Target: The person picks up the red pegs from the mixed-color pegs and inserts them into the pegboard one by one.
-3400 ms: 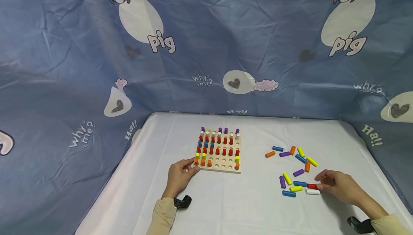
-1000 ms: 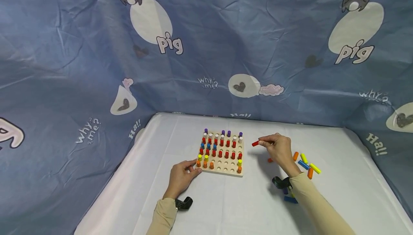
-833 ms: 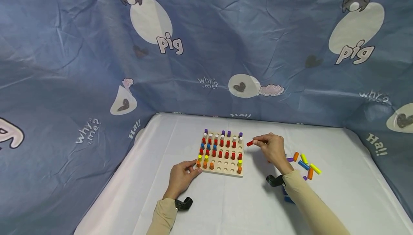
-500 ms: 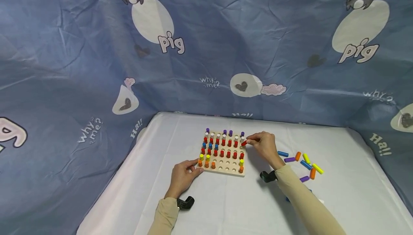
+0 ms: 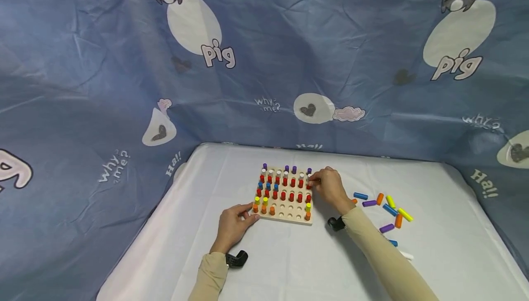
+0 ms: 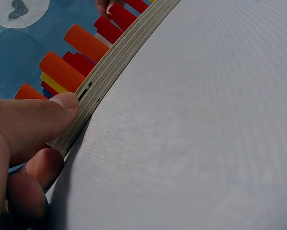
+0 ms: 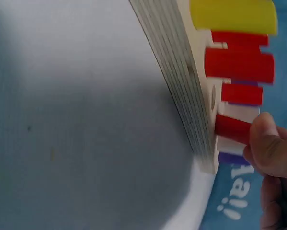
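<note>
A wooden pegboard (image 5: 289,218) lies on the white table, with rows of purple, white, red, blue, yellow and orange pegs standing in it and several bare holes toward the front. My left hand (image 5: 233,228) grips its front left corner; the left wrist view shows the thumb (image 6: 62,108) against the plywood edge near the orange pegs, other fingers curled beneath. At the right side, my right hand (image 5: 330,186) pinches a red peg (image 7: 232,128) between thumb and fingers. That peg is upright, its lower end at the board's surface, in line with a red row.
Loose pegs lie right of the board, among them a blue peg (image 5: 361,195), a purple peg (image 5: 386,228), a yellow peg (image 5: 405,214) and a white peg (image 5: 407,255). My right sleeve (image 5: 380,250) covers part of that area. A blue printed curtain (image 5: 248,71) hangs behind the table.
My right hand picked up the red peg from the loose pile, carried it left to the board's right edge, and turned it upright there. The left hand stays on the corner.
</note>
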Demonstrator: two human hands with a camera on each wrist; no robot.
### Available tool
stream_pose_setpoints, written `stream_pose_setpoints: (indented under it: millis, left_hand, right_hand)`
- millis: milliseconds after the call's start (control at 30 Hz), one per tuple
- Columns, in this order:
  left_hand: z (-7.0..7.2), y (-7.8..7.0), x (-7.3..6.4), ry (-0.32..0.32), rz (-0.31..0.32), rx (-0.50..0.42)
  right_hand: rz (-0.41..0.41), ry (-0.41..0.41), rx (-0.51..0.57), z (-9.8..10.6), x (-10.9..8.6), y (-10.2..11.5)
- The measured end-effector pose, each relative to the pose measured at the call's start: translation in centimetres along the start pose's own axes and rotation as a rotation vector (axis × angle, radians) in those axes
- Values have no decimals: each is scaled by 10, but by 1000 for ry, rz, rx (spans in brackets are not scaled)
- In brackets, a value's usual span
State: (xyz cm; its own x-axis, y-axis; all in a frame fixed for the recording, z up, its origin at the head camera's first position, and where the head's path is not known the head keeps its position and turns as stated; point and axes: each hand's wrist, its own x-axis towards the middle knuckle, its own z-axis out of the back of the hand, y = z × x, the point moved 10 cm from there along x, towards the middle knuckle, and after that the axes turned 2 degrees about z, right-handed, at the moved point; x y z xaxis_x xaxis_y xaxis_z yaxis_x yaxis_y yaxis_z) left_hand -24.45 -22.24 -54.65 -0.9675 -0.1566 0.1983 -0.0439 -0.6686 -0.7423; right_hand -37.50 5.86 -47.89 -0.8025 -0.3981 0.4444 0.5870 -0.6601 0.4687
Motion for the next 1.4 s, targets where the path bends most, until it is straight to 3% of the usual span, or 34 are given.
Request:
stream_pose_setpoints:
  millis: [200, 400, 633, 867, 1100, 1400]
  left_hand:
    - [-3, -3, 2, 3, -6, -10]
    - [2, -7, 5, 3, -23, 9]
    - [8, -6, 7, -9, -7, 21]
    - [0, -6, 3, 16, 3, 5]
    - [2, -5, -2, -2, 4, 10]
    - [2, -2, 0, 9, 22, 11]
  right_hand:
    - [87, 21, -153, -4, 4, 14]
    - [69, 36, -207, -4, 13, 26]
    - [-25, 95, -295, -8, 23, 32]
    - [-95, 146, -324, -11, 20, 26]
    - [-51, 137, -332, -16, 19, 29]
    - [-91, 133, -306, -14, 17, 27]
